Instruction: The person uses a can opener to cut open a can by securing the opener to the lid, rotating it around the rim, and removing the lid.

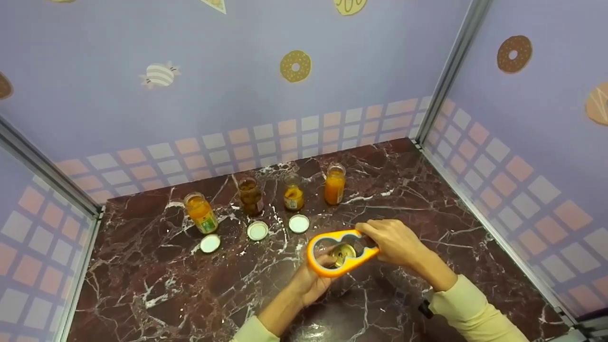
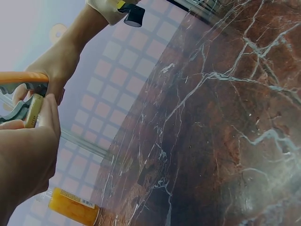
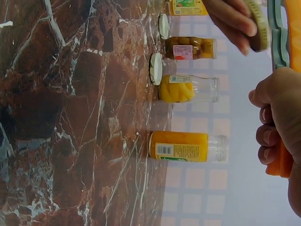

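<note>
My right hand (image 1: pixel 392 242) grips the handle end of an orange jar opener (image 1: pixel 332 272) with grey toothed inner edges, held above the table. My left hand (image 1: pixel 308 285) pinches a gold jar lid (image 1: pixel 346 252), seen through the opener's loop in the head view. In the right wrist view the lid (image 3: pixel 258 26) is held edge-on by the left fingers, close beside the opener (image 3: pixel 295 37). From the left wrist, the lid (image 2: pixel 34 111) shows between thumb and fingers, against the opener's grey teeth.
Lidless glass jars stand in a row behind: an orange-filled jar (image 1: pixel 202 216), a dark-filled jar (image 1: pixel 251 197), a yellow-filled jar (image 1: pixel 293 198) and a taller orange jar (image 1: pixel 335 186). White-lined lids (image 1: pixel 257 231) lie before them on the marbled table (image 1: pixel 190 294). Patterned walls (image 1: pixel 228 95) enclose it.
</note>
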